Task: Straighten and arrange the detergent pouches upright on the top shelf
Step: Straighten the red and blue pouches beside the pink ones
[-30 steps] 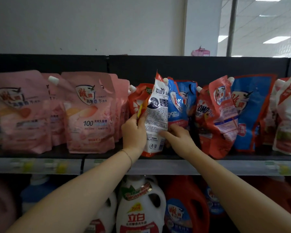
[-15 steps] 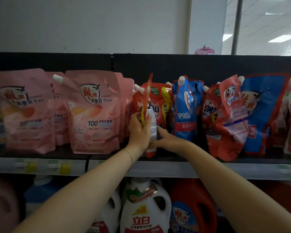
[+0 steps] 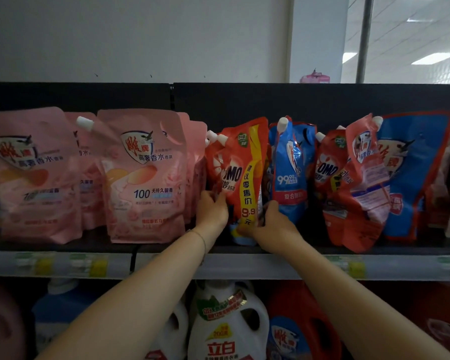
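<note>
A red OMO detergent pouch (image 3: 240,175) with a yellow price stripe stands upright at the middle of the top shelf (image 3: 244,266), front label facing me. My left hand (image 3: 212,213) grips its lower left edge and my right hand (image 3: 269,224) grips its lower right corner. A narrow blue pouch (image 3: 290,172) stands just right of it. Further right, a second red OMO pouch (image 3: 330,183) and a red pouch (image 3: 366,178) showing its back lean to the side. Several pink pouches (image 3: 143,178) stand upright on the left.
A large blue pouch (image 3: 411,175) leans at the right, with more pouches at the frame edge. The shelf below holds a white bottle (image 3: 226,331), a red jug (image 3: 299,331) and a blue bottle (image 3: 60,307). A black back panel (image 3: 322,100) closes off the shelf.
The red pouch turned from back-facing, through edge-on, to front label facing me, standing upright. Both hands dropped to its lower edges.
</note>
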The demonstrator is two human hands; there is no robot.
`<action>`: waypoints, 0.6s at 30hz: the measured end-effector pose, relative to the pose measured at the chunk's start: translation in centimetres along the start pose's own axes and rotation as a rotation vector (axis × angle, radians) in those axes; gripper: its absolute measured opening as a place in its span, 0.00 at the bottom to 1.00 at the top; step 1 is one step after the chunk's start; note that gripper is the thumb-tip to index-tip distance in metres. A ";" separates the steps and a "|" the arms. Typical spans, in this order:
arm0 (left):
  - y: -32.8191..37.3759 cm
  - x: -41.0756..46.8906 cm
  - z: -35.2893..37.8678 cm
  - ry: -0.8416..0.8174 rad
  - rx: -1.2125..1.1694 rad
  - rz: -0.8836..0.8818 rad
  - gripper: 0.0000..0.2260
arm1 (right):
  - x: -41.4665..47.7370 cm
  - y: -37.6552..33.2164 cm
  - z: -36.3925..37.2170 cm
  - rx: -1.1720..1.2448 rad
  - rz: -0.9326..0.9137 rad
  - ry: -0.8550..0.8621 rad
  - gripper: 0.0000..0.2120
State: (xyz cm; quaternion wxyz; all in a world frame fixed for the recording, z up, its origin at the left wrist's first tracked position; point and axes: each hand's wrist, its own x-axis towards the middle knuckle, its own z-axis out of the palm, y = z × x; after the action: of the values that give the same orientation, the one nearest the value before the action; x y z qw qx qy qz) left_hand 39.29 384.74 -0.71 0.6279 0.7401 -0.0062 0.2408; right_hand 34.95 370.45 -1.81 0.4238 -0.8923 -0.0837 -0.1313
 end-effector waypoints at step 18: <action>-1.2 0.4 -0.5 -0.173 -0.230 -0.182 0.17 | 1.3 0.7 0.6 0.155 0.030 0.269 0.15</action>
State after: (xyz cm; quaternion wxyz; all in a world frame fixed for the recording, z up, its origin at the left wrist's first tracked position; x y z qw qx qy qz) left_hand 39.82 385.53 -1.61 0.7248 0.6788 -0.0206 0.1162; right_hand 36.44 370.55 -2.29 0.5007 -0.8325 -0.0228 -0.2362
